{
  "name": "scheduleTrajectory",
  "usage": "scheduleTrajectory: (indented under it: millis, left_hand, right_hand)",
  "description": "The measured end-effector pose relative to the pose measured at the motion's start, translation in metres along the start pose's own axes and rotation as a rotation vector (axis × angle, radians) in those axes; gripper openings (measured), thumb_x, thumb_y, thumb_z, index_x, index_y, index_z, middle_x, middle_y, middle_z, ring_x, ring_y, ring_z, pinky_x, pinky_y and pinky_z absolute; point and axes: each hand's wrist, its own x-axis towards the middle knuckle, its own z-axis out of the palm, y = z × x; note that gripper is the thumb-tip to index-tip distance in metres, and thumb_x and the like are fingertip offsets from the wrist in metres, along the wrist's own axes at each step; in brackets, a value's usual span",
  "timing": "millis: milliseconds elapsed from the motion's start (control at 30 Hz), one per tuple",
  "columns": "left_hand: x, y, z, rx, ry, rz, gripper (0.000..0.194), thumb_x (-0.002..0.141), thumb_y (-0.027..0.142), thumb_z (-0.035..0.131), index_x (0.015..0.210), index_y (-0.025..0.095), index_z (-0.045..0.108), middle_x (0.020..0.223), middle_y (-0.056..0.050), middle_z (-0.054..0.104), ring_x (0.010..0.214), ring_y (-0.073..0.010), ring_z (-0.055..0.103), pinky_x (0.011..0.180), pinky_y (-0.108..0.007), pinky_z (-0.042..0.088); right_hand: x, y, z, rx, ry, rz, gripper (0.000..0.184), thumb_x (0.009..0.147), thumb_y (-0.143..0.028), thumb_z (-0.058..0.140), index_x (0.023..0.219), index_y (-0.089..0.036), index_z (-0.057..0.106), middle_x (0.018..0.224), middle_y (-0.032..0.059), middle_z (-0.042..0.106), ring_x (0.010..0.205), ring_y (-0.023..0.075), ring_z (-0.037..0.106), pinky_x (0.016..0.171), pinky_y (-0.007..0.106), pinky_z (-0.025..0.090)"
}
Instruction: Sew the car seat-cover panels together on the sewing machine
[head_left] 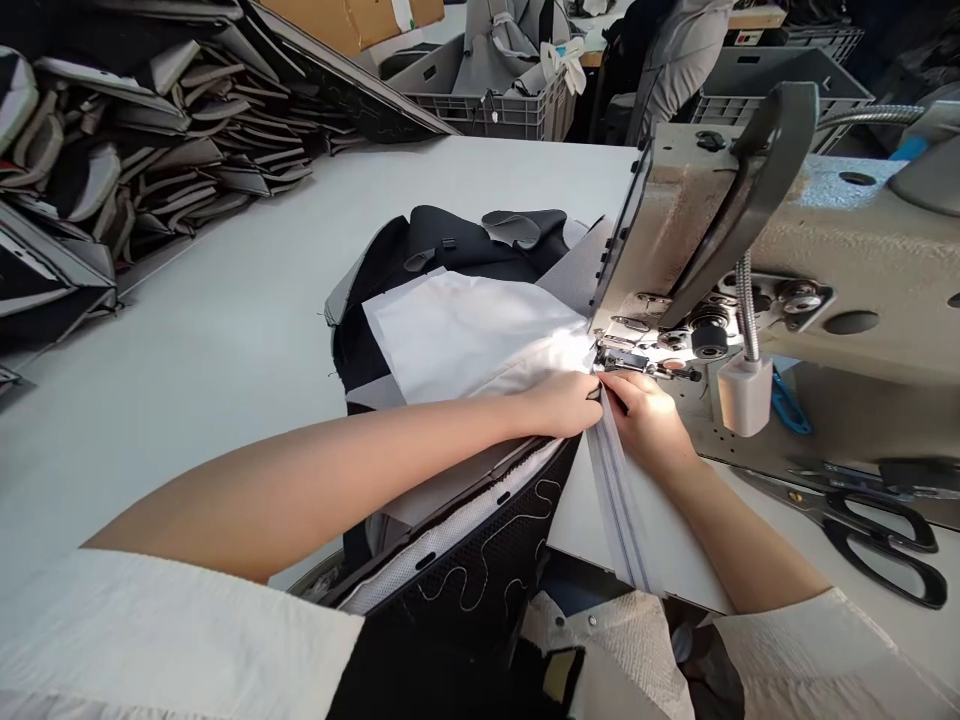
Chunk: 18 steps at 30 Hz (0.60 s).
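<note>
My left hand [568, 406] lies across the fabric piece close to the machine's needle area, its fingers curled onto the work. My right hand [646, 418] meets it there, thumb and fingers pinching a long pale zipper-like strip [621, 505] with grey-blue lines. The strip hangs down toward my lap. Under my left arm lies the bundled fabric piece [480, 325]: a white sheet on top, black and grey panels around it, and black mesh with wavy thread lines below. The sewing machine [720, 250] stands at right. My fingertips partly hide the seam.
Stacked grey and black padded panels [202, 130] lie on the white table [225, 330] at left. Large black-handled scissors [885, 540] and a blue tool [790, 403] lie at right. Behind the table are grey crates [480, 112] with fabric, and part of another person [686, 60].
</note>
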Motion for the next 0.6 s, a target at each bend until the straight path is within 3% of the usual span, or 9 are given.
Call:
scheduleTrajectory:
  millis: [133,267,400,467,600]
  left_hand:
    - [0.009,0.002,-0.005,0.141,0.037,0.019,0.018,0.073,0.017,0.044,0.083,0.015,0.059,0.078,-0.005,0.064,0.071,-0.017,0.056,0.059,-0.025,0.039]
    - [0.002,0.009,-0.016,0.226,0.033,0.03,0.02,0.078,0.025,0.041,0.079,0.016,0.059,0.082,-0.006,0.065,0.073,-0.0183,0.056,0.061,-0.027,0.04]
    - [-0.023,0.02,-0.032,0.298,-0.144,-0.089,0.03,0.077,0.042,0.045,0.095,0.021,0.058,0.088,-0.005,0.065,0.072,-0.0212,0.057,0.062,-0.03,0.042]
    - [-0.033,0.024,-0.038,0.318,-0.238,-0.133,0.037,0.075,0.043,0.049,0.106,0.023,0.055,0.091,-0.005,0.065,0.073,-0.0218,0.058,0.061,-0.03,0.043]
    - [-0.032,0.027,-0.039,0.405,-0.266,-0.142,0.052,0.076,0.038,0.048,0.126,0.025,0.046,0.108,-0.01,0.063,0.086,-0.0264,0.06,0.069,-0.033,0.045]
  right_hand:
    - [0.0,0.003,-0.001,0.001,-0.031,0.02,0.03,0.088,-0.022,0.044,0.11,-0.019,0.063,0.101,0.0109,0.066,0.094,0.0242,0.06,0.084,0.039,0.051]
    - [0.0,0.001,-0.004,0.04,0.018,0.034,0.028,0.088,-0.02,0.042,0.106,-0.02,0.064,0.097,0.0091,0.067,0.091,0.022,0.062,0.082,0.036,0.051]
    - [0.0,0.001,-0.007,0.097,0.079,0.076,0.023,0.087,-0.018,0.042,0.097,-0.019,0.062,0.088,0.0057,0.068,0.082,0.0188,0.063,0.077,0.032,0.05]
    - [-0.001,0.003,-0.006,0.053,0.077,0.079,0.02,0.086,-0.018,0.043,0.092,-0.019,0.062,0.083,0.0057,0.066,0.079,0.0194,0.062,0.075,0.032,0.049]
    - [-0.005,0.008,-0.004,-0.048,0.065,0.064,0.019,0.085,-0.019,0.045,0.088,-0.019,0.064,0.078,0.0067,0.062,0.078,0.0208,0.059,0.074,0.033,0.047]
